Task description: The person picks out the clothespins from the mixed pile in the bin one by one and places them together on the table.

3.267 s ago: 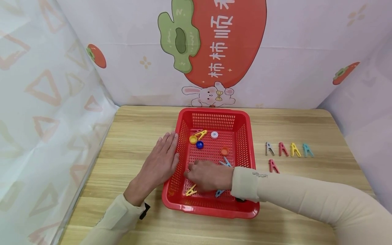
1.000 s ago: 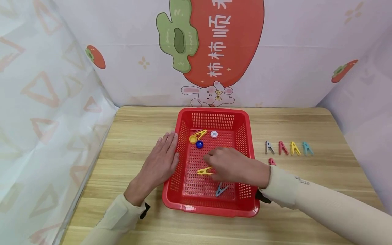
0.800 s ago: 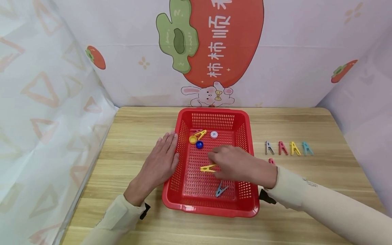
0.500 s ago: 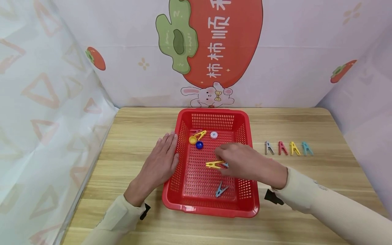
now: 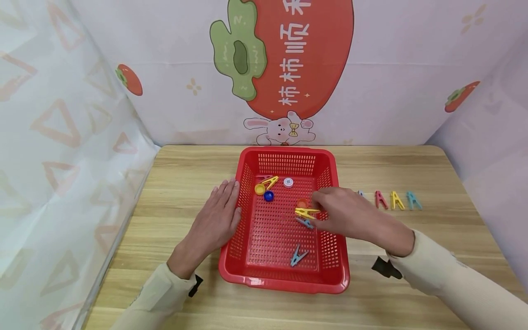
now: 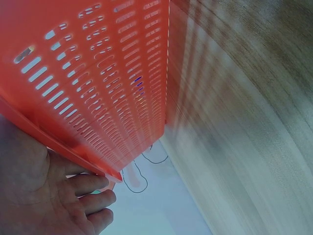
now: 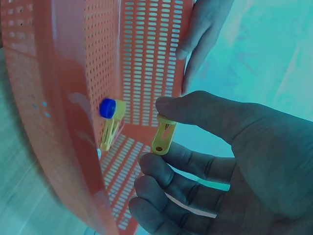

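Observation:
A red plastic basket stands on the wooden table. My left hand lies with straight fingers along the basket's left rim; in the left wrist view the fingers touch that rim from outside. Over the basket's right side, my right hand pinches a yellow clothespin between thumb and fingertips; the right wrist view shows this clothespin near the basket wall. Below it in the head view lie a blue clothespin and a grey-blue clothespin. An orange cap lies just behind it.
Inside the basket's back left are a yellow clothespin, a yellow cap, a blue cap and a white cap. Right of the basket, red, yellow and teal clothespins stand in a row.
My right hand has picked up the yellow clothespin from the basket's front left and carried it right and toward the back. It now overlaps the row's grey clothespin. My left hand has stayed put.

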The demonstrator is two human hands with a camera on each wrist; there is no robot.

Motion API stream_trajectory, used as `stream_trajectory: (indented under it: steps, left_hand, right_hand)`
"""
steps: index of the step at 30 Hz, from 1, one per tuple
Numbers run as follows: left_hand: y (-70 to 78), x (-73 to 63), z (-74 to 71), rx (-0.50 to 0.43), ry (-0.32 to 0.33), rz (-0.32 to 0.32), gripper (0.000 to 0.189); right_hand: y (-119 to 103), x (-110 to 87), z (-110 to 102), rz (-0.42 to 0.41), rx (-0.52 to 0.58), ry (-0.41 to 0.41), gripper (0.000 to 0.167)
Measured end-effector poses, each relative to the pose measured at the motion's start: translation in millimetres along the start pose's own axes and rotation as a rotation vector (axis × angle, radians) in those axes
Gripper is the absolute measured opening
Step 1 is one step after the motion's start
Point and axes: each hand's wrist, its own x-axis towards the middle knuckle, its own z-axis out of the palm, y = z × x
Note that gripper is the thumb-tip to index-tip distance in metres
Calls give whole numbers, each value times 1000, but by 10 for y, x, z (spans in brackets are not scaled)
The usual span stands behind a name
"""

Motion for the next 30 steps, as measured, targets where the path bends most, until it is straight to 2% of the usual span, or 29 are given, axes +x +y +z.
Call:
stream_trajectory:
  steps: [13, 21, 27, 30]
  left_hand:
    - [8, -2, -9, -3, -15, -8, 73]
    - [13, -2, -14, -3, -12, -9, 73]
    - [11, -5, -12, -2, -9, -4, 72]
    - [8, -5, -8, -1, -10, -3, 72]
  right_hand:
    - [286, -212, -94, 102, 74, 67, 28]
    - [483, -361, -121, 193, 141, 41, 33]
    - [643, -464, -79, 198, 118, 95, 27]
    - [734, -516, -59, 205, 119, 113, 29]
